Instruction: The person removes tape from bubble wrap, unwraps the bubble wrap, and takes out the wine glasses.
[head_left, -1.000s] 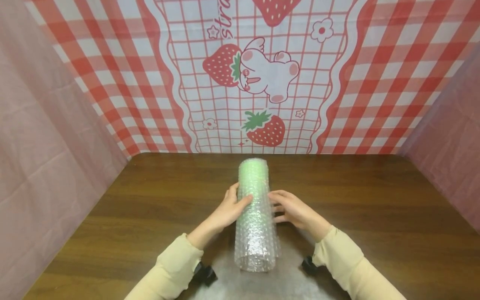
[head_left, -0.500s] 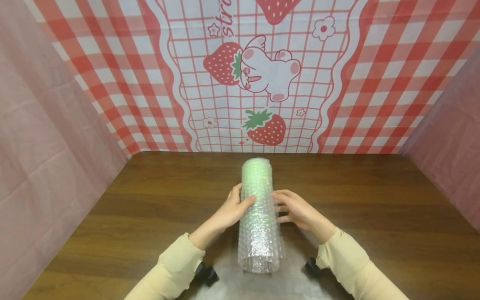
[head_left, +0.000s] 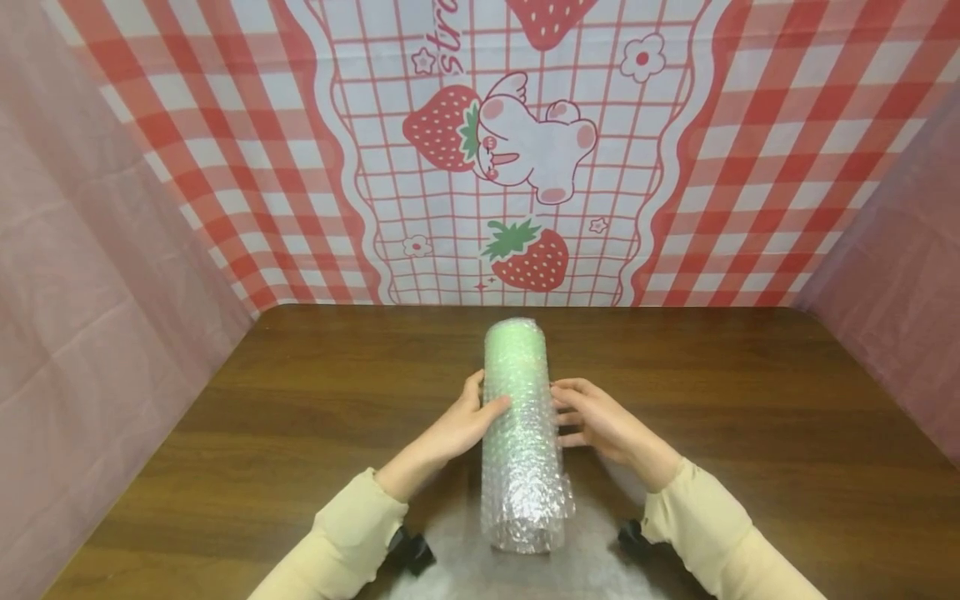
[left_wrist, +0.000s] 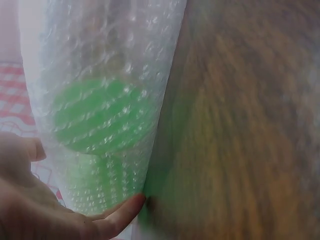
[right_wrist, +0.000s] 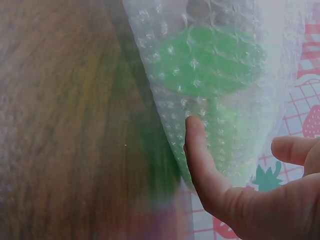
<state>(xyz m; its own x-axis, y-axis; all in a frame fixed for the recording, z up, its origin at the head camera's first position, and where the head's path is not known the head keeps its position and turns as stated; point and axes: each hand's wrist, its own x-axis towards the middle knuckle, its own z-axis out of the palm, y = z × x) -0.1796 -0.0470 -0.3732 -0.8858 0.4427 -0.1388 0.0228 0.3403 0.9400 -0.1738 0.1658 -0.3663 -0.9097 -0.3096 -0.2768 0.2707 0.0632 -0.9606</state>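
A green cylinder (head_left: 516,354) is rolled inside clear bubble wrap (head_left: 523,500); the wrap reaches past its near end as a hollow tube. Through the wrap, a round green end (left_wrist: 103,116) shows in the left wrist view. My left hand (head_left: 459,423) grips the roll's left side, thumb on top and fingers passing behind it. On the opposite side, my right hand (head_left: 603,421) touches the wrap with spread, slightly bent fingers. In the right wrist view one finger (right_wrist: 200,155) lies against the wrap. Whether the roll rests on the table is hard to tell.
The dark wooden table (head_left: 315,400) extends around both hands. Behind it hangs a red-checked cloth (head_left: 750,167) with strawberries printed on it. Pink curtains (head_left: 112,250) close off both sides. A black wrist device (head_left: 410,550) sits under the left sleeve.
The roll and my right hand have shifted slightly to the right. A loose edge of bubble wrap now sticks out more at the roll's lower right. My left hand keeps its hold.
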